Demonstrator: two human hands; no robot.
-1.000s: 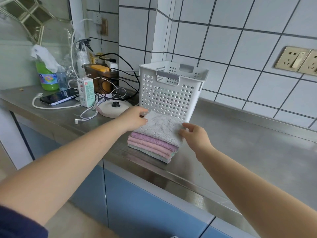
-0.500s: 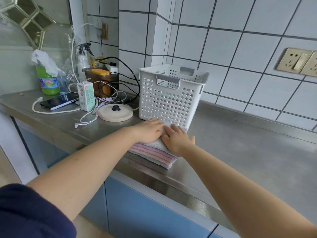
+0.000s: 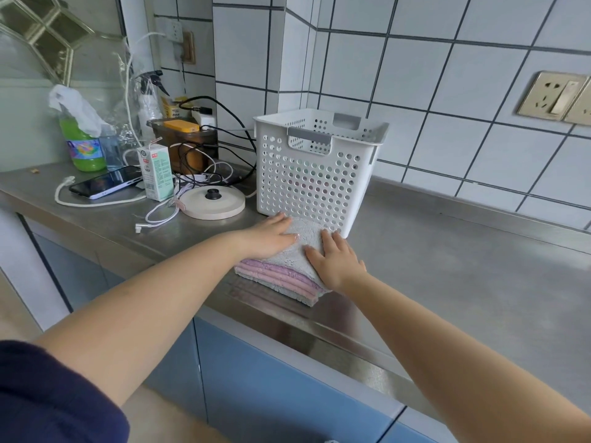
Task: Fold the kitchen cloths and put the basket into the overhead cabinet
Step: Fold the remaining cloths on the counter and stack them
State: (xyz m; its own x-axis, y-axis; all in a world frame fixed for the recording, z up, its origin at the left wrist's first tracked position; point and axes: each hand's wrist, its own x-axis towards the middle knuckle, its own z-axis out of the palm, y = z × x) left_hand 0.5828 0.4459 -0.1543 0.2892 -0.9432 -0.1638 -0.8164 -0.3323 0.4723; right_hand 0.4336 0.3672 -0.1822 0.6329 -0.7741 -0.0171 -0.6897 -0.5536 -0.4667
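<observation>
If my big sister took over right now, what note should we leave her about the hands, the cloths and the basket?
Left hand: flat, open, pressing on the top cloth.
Right hand: flat, open, on that same cloth.
Pile of cloths: folded and stacked at the counter edge, against the front of the basket.
Basket: upright on the counter; something colourful shows through its holes.
Left: pile into the basket, basket into the overhead cabinet, which is out of view.

I count one white basket (image 3: 315, 174), one cloth stack (image 3: 281, 273) lower centre, two hands, one phone (image 3: 105, 186), one carton (image 3: 155, 173), two wall sockets upper right.
</observation>
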